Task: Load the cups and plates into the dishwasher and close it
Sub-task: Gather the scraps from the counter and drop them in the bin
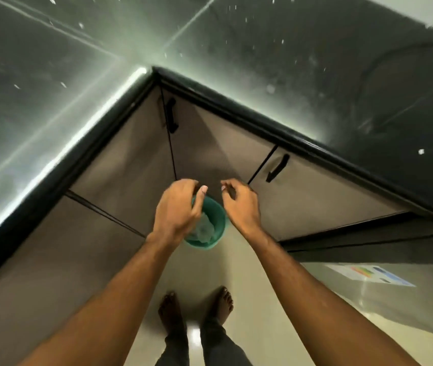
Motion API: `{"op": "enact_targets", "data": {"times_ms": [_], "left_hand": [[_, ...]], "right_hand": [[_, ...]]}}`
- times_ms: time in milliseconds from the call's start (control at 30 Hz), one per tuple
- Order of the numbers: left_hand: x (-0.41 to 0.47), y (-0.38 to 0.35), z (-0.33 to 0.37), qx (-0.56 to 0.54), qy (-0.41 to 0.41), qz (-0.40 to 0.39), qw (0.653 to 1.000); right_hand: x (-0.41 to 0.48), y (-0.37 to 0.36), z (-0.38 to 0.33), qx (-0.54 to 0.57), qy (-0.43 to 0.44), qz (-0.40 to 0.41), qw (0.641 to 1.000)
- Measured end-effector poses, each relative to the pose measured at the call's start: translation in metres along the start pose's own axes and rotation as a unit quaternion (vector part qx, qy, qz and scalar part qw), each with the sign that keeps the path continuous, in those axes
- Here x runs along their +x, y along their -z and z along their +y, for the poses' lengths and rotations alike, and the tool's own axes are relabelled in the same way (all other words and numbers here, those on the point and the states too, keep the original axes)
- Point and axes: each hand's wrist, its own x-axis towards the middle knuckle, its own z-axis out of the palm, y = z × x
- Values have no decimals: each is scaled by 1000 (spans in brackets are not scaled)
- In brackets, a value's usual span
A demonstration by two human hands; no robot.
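Head view: dishwasher (pixel 408 310) steel-fronted, coloured label (pixel 368 274) on front.

I face a corner of dark speckled countertop (pixel 315 62), light glaring along its edge; taupe cabinet doors (pixel 120 159) with black handles (pixel 277 168) below; glossy cream floor (pixel 249 273) underfoot.

The dark, white-flecked stone countertop (pixel 315 62), from nine to two o'clock, looks polished and glossy. The flat taupe cabinet doors (pixel 120 165) look matt and smooth. The round green plastic bin (pixel 216 220) at centre is smooth. The pale floor tiles (pixel 249 273) at six o'clock are glossy, and the grey metal appliance front (pixel 395 307) at four o'clock looks brushed.
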Motion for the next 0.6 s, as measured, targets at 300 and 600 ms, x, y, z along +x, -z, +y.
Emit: {"op": "enact_targets", "data": {"times_ms": [300,600], "left_hand": [[33,111,60,6,-102,142,985],[88,214,74,30,-87,174,980]], "right_hand": [[20,60,-112,-5,133,69,989],[65,95,-215,-2,153,115,982]]}}
